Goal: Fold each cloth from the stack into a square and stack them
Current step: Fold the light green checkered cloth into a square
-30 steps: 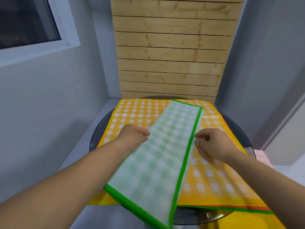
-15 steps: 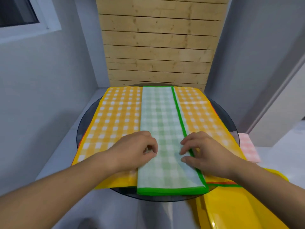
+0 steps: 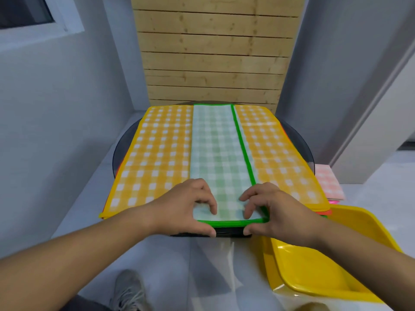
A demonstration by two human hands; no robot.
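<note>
- The green cloth (image 3: 219, 153), folded into a long strip, lies mid-frame on the yellow stack (image 3: 157, 153), which covers the round table (image 3: 121, 149).
- The left hand (image 3: 186, 209) pinches the strip's near left corner, with curled fingers on top and the thumb under the edge.
- The right hand (image 3: 276, 212) pinches the near right corner the same way.
- A tray (image 3: 314, 265) sits lower right, and a pink cloth (image 3: 327, 182) lies mid-right.

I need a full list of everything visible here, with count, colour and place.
green checked cloth: 1, folded long strip, on the yellow one
yellow checked cloth: 1, spread over the table
round table: 1, dark glass, centre
pink checked cloth: 1, right of table
plastic tray: 1, yellow, near right
plank panel: 1, pale wood, behind
window: 1, white frame, upper left
shoe: 1, grey, bottom
left hand: 1, pinching the strip's near end
right hand: 1, same end
</note>
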